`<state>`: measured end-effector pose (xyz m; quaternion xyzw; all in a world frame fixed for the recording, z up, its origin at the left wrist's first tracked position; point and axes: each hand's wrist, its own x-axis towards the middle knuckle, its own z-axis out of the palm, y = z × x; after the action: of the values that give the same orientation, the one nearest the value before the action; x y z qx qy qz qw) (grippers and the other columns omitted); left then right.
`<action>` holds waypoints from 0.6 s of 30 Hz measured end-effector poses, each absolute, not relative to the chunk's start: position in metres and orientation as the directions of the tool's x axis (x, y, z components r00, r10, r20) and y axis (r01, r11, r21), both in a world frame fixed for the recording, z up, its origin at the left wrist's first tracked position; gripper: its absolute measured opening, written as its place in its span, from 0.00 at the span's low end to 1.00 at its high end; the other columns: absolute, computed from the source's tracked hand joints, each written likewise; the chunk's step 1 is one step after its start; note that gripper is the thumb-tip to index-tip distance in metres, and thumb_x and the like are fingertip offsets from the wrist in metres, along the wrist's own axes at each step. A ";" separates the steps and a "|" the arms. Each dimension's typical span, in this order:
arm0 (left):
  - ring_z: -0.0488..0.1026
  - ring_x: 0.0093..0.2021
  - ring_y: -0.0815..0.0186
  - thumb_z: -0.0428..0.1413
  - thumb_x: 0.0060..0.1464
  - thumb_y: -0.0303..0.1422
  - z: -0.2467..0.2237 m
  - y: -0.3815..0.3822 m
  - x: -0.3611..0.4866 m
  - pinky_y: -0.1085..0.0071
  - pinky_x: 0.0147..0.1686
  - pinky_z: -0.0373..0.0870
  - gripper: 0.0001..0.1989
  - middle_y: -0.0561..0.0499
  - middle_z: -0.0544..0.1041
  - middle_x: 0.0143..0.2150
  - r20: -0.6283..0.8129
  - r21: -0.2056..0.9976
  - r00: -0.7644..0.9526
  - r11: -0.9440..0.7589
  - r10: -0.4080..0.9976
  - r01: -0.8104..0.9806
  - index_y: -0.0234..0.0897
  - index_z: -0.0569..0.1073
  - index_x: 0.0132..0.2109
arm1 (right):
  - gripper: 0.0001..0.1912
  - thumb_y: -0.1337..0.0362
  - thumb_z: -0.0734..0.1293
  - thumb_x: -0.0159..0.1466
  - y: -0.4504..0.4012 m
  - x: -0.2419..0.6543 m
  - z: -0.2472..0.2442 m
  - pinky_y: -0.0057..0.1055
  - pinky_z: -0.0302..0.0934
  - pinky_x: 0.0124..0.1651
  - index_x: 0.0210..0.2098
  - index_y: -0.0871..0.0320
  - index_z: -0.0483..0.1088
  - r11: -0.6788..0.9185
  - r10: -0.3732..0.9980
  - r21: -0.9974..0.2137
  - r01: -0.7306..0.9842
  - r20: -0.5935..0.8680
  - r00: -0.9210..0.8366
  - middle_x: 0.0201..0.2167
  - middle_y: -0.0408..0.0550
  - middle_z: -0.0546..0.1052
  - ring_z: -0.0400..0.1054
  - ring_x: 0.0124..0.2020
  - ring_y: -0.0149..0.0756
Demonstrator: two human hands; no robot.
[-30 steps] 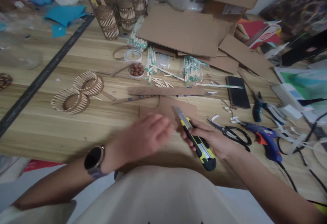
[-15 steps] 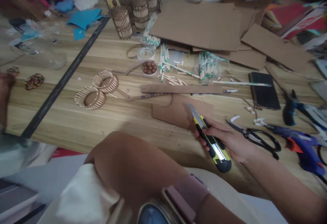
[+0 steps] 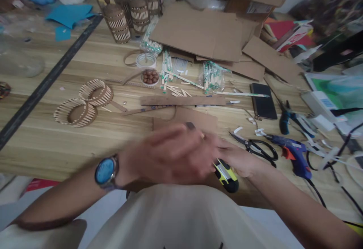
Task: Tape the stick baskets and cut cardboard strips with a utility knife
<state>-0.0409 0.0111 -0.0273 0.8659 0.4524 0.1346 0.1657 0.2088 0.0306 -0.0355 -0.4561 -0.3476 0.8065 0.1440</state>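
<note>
My right hand [image 3: 232,156] is wrapped round a yellow and black utility knife [image 3: 226,175], whose handle end points toward me. Across its front part lies my left hand [image 3: 176,152], smeared by motion, so its fingers cannot be made out. A watch [image 3: 106,171] is on the left wrist. Just beyond the hands is a cut piece of cardboard [image 3: 164,122], partly covered by them. Behind it lie long cardboard strips [image 3: 184,100]. Two round stick-walled rings [image 3: 75,112] stand joined at the left.
Black scissors [image 3: 262,150], a blue glue gun [image 3: 297,158] and pliers [image 3: 285,122] lie at the right, near a dark phone [image 3: 263,101]. Further back are a bowl of brown beads [image 3: 150,77], cardboard sheets [image 3: 198,33] and small lanterns [image 3: 117,24]. A dark bar [image 3: 53,73] crosses the left.
My left arm has swung in from close to the camera, and its hand now lies over the front of the knife. The view has shifted right, showing more of the table's right side.
</note>
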 end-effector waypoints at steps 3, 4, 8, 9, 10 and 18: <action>0.62 0.66 0.49 0.46 0.69 0.32 -0.037 0.049 -0.054 0.43 0.66 0.58 0.17 0.45 0.70 0.65 0.265 0.250 0.487 -0.547 0.832 0.798 0.44 0.73 0.59 | 0.22 0.68 0.69 0.50 0.031 0.207 -0.035 0.25 0.60 0.27 0.44 0.52 0.65 -0.718 0.537 -0.688 0.108 -0.646 -0.542 0.31 0.40 0.69 0.62 0.27 0.28; 0.62 0.65 0.49 0.46 0.69 0.30 -0.044 0.060 -0.058 0.44 0.66 0.60 0.17 0.42 0.71 0.63 0.311 0.222 0.447 -0.522 0.839 0.824 0.39 0.73 0.59 | 0.23 0.68 0.69 0.50 0.031 0.206 -0.035 0.25 0.60 0.27 0.45 0.52 0.64 -0.715 0.533 -0.688 0.123 -0.650 -0.541 0.31 0.39 0.69 0.62 0.27 0.27; 0.62 0.64 0.47 0.48 0.66 0.29 -0.081 0.086 -0.063 0.42 0.64 0.63 0.16 0.37 0.71 0.61 0.354 0.237 0.419 -0.514 0.836 0.824 0.33 0.72 0.57 | 0.25 0.68 0.68 0.49 0.030 0.204 -0.033 0.25 0.59 0.27 0.46 0.52 0.62 -0.694 0.529 -0.698 0.176 -0.661 -0.533 0.32 0.39 0.68 0.61 0.27 0.27; 0.62 0.64 0.47 0.49 0.66 0.28 -0.089 0.089 -0.062 0.43 0.64 0.63 0.16 0.37 0.71 0.61 0.361 0.245 0.425 -0.524 0.830 0.816 0.32 0.72 0.58 | 0.26 0.68 0.68 0.49 0.030 0.203 -0.032 0.25 0.59 0.28 0.47 0.52 0.61 -0.693 0.525 -0.697 0.185 -0.664 -0.533 0.32 0.38 0.68 0.61 0.27 0.27; 0.62 0.65 0.47 0.49 0.66 0.28 -0.095 0.091 -0.060 0.43 0.64 0.63 0.16 0.37 0.71 0.61 0.368 0.248 0.432 -0.535 0.823 0.808 0.32 0.72 0.58 | 0.26 0.68 0.68 0.49 0.030 0.203 -0.032 0.25 0.59 0.28 0.47 0.52 0.61 -0.693 0.520 -0.694 0.193 -0.668 -0.532 0.32 0.38 0.68 0.61 0.28 0.27; 0.60 0.67 0.44 0.52 0.67 0.31 -0.109 0.100 -0.044 0.45 0.67 0.60 0.19 0.33 0.69 0.62 0.333 0.182 0.521 -0.596 0.786 0.782 0.27 0.69 0.61 | 0.28 0.68 0.68 0.47 0.028 0.200 -0.029 0.26 0.59 0.29 0.48 0.52 0.59 -0.689 0.499 -0.687 0.232 -0.682 -0.535 0.33 0.38 0.67 0.60 0.28 0.26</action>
<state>-0.0441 0.0998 -0.1085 0.8720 0.4496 0.1934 0.0045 0.1998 0.0284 -0.0291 -0.4746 -0.3852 0.7869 0.0849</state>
